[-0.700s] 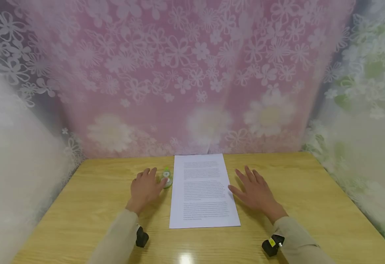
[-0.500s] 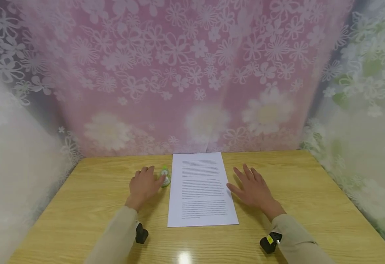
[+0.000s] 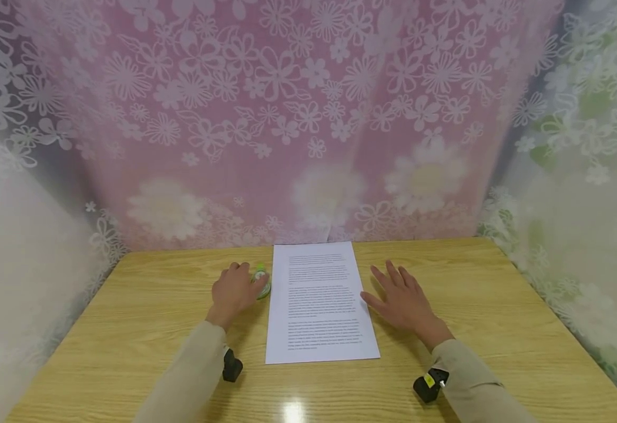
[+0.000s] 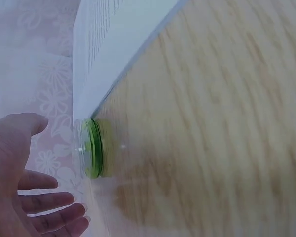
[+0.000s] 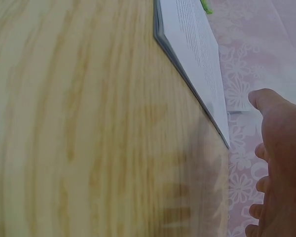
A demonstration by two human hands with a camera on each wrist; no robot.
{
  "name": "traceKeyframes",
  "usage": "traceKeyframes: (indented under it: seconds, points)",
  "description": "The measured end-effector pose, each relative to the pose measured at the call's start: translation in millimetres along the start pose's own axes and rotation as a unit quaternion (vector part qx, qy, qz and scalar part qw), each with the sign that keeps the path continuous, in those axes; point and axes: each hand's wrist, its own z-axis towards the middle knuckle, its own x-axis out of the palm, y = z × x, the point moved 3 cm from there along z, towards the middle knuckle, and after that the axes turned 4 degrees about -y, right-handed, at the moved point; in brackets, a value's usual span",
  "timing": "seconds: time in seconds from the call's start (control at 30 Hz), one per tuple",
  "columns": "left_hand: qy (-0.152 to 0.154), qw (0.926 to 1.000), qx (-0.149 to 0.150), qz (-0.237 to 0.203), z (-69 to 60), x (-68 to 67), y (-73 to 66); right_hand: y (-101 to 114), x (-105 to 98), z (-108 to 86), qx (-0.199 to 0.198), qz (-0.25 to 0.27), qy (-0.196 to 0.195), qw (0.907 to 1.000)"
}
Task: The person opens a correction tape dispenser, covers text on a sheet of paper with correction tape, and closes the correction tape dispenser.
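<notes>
A small green-and-clear correction tape [image 3: 261, 284] lies on the table just left of a stack of printed paper [image 3: 319, 305]. My left hand [image 3: 233, 294] hovers beside it, thumb partly over it in the head view. In the left wrist view the correction tape [image 4: 92, 148] lies flat, and the left hand [image 4: 24, 177] is above the table with fingers spread and nothing held. My right hand [image 3: 405, 302] is at the right edge of the paper, fingers extended. The right wrist view shows this hand [image 5: 286, 163] raised off the table, holding nothing; its fingers are partly hidden.
The wooden table [image 3: 478, 305] extends to both sides of the paper. A pink floral cloth [image 3: 266, 141] hangs along its back edge, and pale cloths close off the left and right sides. Each wrist carries a small black camera [image 3: 429, 385].
My left hand has shifted slightly right, nearer the correction tape, and covers more of it. The right hand keeps its place beside the paper. The head view has drifted a little.
</notes>
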Motion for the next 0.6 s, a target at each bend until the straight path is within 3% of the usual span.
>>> traceKeyframes:
  seconds: [0.6]
  points:
    - [0.017,0.9963,-0.083,0.014,16.0,7.5,-18.9,5.2,-0.8,1.5,-0.004,0.004,-0.003,1.0]
